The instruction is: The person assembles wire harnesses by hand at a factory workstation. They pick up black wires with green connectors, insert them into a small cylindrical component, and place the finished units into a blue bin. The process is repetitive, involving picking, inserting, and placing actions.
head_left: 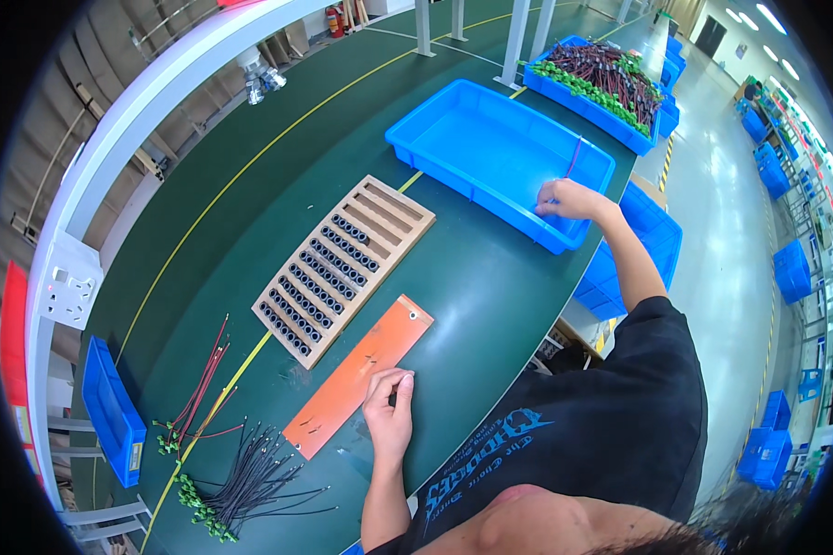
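My right hand [569, 200] reaches over the near right end of a blue tray [472, 139]. Its fingers are closed, and a thin dark red wire [576, 157] rises from behind the knuckles. My left hand [389, 412] is beside an orange board [347, 384], thumb and forefinger pinched together; anything between them is too small to make out. Beyond the board lies a wooden rack [379, 242] with slots holding rows of black ring-shaped parts [317, 287]. Black wires [259, 472] with green connectors [204, 509] fan out at the lower left, near several red wires [208, 379].
A full blue tray [606, 92] of dark red wires with green ends stands at the far right. Another blue bin [111, 412] is at the left edge, under a post with a socket box [69, 280]. Blue crates [652, 236] stand beside the green table [472, 324].
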### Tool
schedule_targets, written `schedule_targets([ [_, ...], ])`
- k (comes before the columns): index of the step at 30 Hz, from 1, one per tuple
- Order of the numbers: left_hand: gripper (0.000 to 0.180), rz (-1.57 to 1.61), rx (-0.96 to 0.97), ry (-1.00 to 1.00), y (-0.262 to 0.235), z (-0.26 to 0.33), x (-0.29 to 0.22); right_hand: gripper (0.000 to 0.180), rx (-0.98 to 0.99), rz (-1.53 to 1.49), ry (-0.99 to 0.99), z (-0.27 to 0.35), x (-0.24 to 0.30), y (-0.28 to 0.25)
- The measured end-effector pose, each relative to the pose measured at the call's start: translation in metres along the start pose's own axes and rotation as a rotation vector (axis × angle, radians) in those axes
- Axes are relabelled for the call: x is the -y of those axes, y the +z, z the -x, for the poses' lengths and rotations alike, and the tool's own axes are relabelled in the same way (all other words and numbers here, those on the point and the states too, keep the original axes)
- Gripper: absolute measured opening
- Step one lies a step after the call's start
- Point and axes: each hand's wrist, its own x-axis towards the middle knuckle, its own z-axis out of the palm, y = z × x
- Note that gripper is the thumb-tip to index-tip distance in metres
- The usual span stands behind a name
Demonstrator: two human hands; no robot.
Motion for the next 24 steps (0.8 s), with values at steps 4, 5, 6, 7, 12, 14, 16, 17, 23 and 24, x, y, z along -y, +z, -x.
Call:
schedule_targets([
  [4,0.011,-0.078,0.001,0.086,0.002,-0.001,0.006,0.024,-0.007,-0.017,0.083,0.000,0.012,-0.002],
  [5,0.012,-0.091,0.000,0.101,0.003,-0.002,0.006,0.024,-0.035,-0.004,0.072,0.000,0.013,-0.001],
  [6,0.012,-0.108,-0.006,0.117,0.002,-0.002,0.007,0.025,-0.037,0.030,0.079,-0.002,0.018,-0.001],
  [7,0.014,-0.119,-0.007,0.107,0.002,-0.001,0.007,0.025,-0.038,0.066,0.085,-0.004,0.023,-0.001],
  [12,0.016,-0.121,-0.011,0.115,0.014,-0.002,0.007,0.021,-0.326,0.318,0.119,0.011,0.026,0.006],
  [14,0.017,-0.147,-0.016,0.135,0.017,-0.003,0.009,0.014,-0.579,0.522,-0.076,0.018,0.056,0.003],
  [16,0.016,-0.177,-0.035,0.182,0.014,-0.002,0.015,0.010,-0.683,0.452,-0.362,0.026,0.125,0.001],
  [17,0.016,-0.175,-0.043,0.166,0.013,0.001,0.015,0.005,-0.757,0.397,-0.547,0.036,0.171,0.007],
  [23,0.008,-0.185,-0.136,0.192,0.018,0.017,0.012,0.021,-0.856,0.016,-1.193,0.136,0.348,0.022],
  [24,0.007,-0.190,-0.062,0.181,0.015,0.009,0.014,0.021,-0.914,0.002,-1.235,0.144,0.359,0.019],
])
